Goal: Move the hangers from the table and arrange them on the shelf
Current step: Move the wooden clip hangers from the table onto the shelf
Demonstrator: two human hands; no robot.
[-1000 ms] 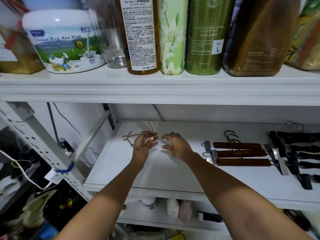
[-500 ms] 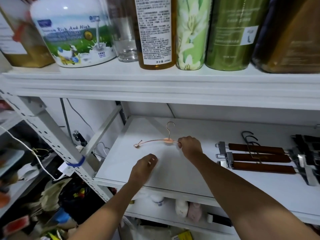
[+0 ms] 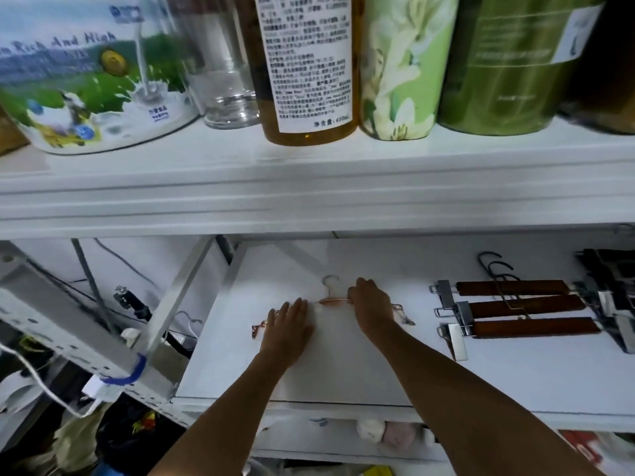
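Observation:
A thin rose-gold wire hanger with clips at both ends lies flat on the white shelf board, hook pointing to the back. My left hand lies flat with straight fingers over its left arm, next to the left clip. My right hand curls over the bar just right of the hook and covers it there. The right clip shows past my wrist.
Three wooden clip hangers lie side by side to the right, with black hangers beyond them. The upper shelf carries a milk tin, a glass, bottles and green tins. A perforated white post and cables stand at left.
My left hand has gone forward from the shelf's front onto the hanger's left arm. The hanger now lies flat and a bit further right, my right hand still on its bar.

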